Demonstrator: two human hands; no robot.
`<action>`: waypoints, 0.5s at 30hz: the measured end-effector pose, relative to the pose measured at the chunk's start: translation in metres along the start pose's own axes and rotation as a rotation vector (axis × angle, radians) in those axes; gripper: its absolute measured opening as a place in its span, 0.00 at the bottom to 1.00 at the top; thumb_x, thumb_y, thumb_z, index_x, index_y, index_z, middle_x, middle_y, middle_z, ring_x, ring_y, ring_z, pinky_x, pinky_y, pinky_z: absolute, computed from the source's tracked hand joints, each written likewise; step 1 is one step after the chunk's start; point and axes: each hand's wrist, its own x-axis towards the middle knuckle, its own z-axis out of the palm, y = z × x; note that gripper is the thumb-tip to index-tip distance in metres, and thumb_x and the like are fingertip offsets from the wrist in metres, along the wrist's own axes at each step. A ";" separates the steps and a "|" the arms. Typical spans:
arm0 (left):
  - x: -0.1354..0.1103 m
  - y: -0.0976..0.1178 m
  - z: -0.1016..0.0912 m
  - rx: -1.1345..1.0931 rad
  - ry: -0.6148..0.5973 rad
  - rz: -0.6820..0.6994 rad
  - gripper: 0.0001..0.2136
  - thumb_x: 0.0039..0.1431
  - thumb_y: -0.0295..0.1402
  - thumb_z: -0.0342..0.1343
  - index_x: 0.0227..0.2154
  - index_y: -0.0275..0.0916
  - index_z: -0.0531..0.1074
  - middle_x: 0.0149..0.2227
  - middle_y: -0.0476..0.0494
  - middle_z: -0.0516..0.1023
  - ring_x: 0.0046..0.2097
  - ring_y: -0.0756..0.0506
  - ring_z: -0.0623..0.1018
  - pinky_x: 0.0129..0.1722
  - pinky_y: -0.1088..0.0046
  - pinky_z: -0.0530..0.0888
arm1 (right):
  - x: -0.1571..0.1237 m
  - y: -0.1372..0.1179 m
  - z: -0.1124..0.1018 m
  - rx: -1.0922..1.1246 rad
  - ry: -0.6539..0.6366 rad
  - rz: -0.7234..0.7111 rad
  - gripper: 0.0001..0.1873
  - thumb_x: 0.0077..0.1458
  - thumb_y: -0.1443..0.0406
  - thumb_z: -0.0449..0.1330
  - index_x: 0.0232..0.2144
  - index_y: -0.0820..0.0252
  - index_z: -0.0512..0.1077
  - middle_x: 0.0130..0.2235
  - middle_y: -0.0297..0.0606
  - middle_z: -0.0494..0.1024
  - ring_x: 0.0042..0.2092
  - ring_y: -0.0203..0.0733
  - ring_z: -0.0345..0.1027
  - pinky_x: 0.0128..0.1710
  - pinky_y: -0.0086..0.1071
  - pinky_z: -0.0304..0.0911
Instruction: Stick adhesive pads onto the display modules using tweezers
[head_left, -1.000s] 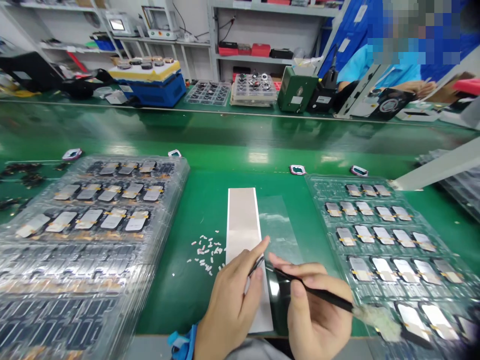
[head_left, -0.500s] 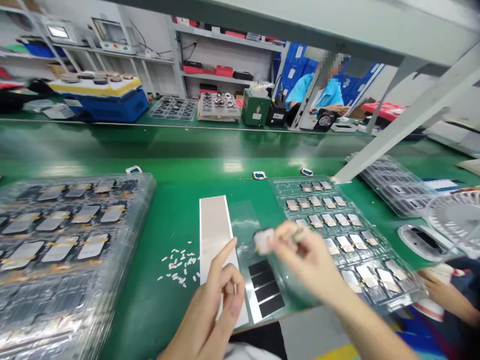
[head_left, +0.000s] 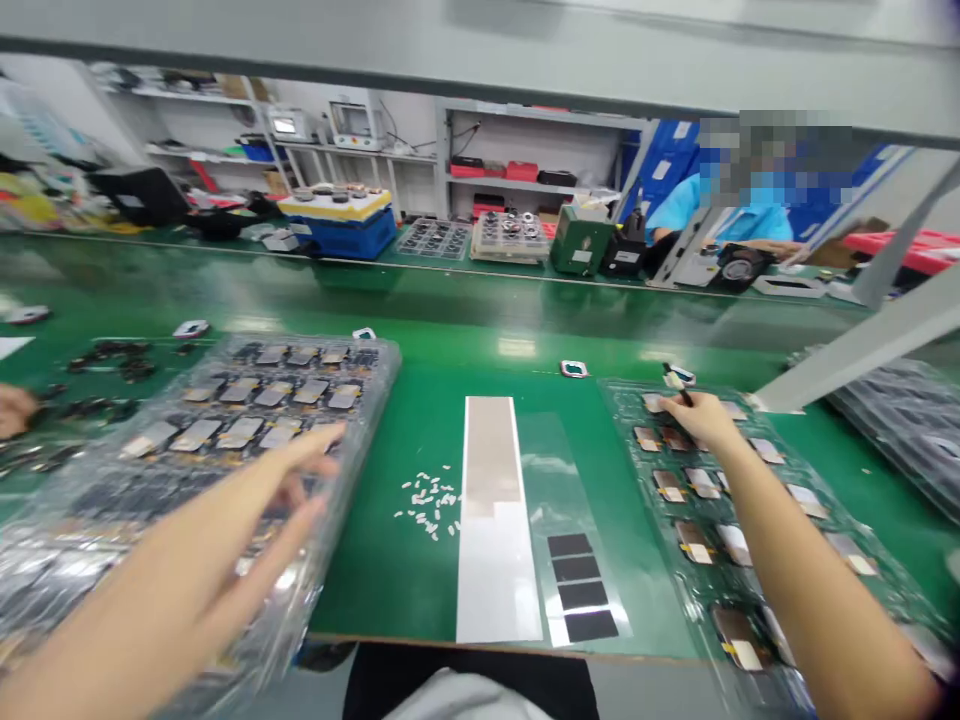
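Observation:
My left hand (head_left: 296, 475), slightly blurred, hovers over the right side of the stacked clear trays (head_left: 386, 385) with its fingers apart and nothing in them. Rows of small flat silvery parts (head_left: 240, 432) lie in the top tray's pockets. On the right, my right hand (head_left: 703, 418) is closed around a slim dark tool (head_left: 679, 384) with a pale section. It is over the far end of another clear tray (head_left: 634, 440), close to a small square part (head_left: 652, 402). Whether the fingers also touch that part cannot be made out.
Between the trays lie a long adhesive sheet (head_left: 495, 570), a clear film with black rectangles (head_left: 581, 570) and scattered white scraps (head_left: 431, 505). A white post (head_left: 840, 360) slants at the right. Beyond are small framed pieces (head_left: 574, 369). Another person's hand (head_left: 15, 410) shows far left.
My view has turned left. My right hand has moved from beside the film to the right tray's far end. My left hand has left the adhesive sheet and gone over the left trays.

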 end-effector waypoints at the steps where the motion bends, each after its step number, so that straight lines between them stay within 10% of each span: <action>1: 0.015 -0.009 -0.008 0.127 -0.047 0.027 0.26 0.62 0.43 0.52 0.62 0.42 0.65 0.43 0.48 0.80 0.38 0.44 0.79 0.36 0.76 0.71 | -0.001 0.000 0.000 -0.019 0.004 0.005 0.21 0.70 0.55 0.48 0.44 0.63 0.73 0.46 0.39 0.74 0.47 0.43 0.72 0.46 0.38 0.70; 5: 0.072 -0.048 -0.024 0.278 -0.240 0.140 0.24 0.65 0.39 0.45 0.60 0.31 0.65 0.56 0.37 0.73 0.55 0.37 0.72 0.56 0.61 0.65 | -0.003 -0.006 -0.002 -0.075 0.122 0.023 0.14 0.64 0.55 0.59 0.37 0.61 0.72 0.36 0.36 0.74 0.36 0.36 0.69 0.39 0.34 0.67; 15: 0.120 -0.086 -0.008 0.122 -0.594 0.209 0.13 0.57 0.45 0.59 0.36 0.41 0.78 0.41 0.45 0.69 0.38 0.46 0.73 0.40 0.73 0.72 | -0.053 0.002 -0.013 0.188 0.110 -0.207 0.14 0.50 0.54 0.68 0.23 0.58 0.75 0.20 0.36 0.71 0.23 0.37 0.62 0.30 0.40 0.53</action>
